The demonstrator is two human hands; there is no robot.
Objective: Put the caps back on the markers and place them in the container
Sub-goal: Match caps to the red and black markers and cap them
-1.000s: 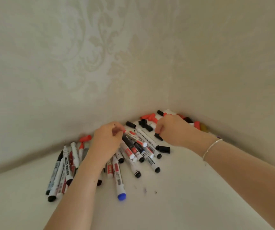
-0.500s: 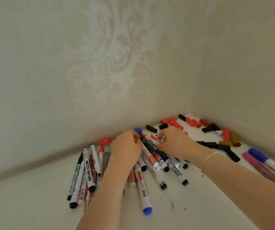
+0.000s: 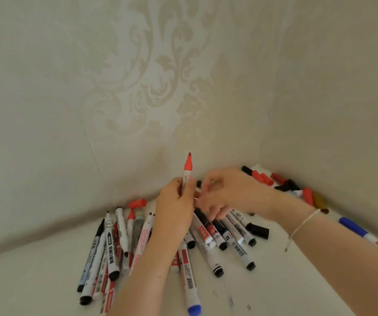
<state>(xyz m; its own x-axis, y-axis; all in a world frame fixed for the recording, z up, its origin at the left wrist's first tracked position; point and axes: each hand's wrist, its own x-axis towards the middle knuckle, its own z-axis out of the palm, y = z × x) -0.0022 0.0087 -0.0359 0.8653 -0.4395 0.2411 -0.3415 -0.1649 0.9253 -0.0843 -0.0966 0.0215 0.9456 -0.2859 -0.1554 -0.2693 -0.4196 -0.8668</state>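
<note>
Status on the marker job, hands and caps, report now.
Left hand grips uncapped red marker, tip up. Right hand beside it, fingers curled, blurred; contents unclear. Loose caps in corner. No container in view.

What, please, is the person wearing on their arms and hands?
Both forearms are bare, with no sleeves in view. The left hand wears nothing. The right hand is bare too; a thin pale bracelet circles its wrist, with a short loose end hanging down.

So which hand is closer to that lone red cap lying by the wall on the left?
The left. The left hand, gripping an upright red marker, is just right of the red cap. The right hand lies farther right, beyond the left hand.
</note>
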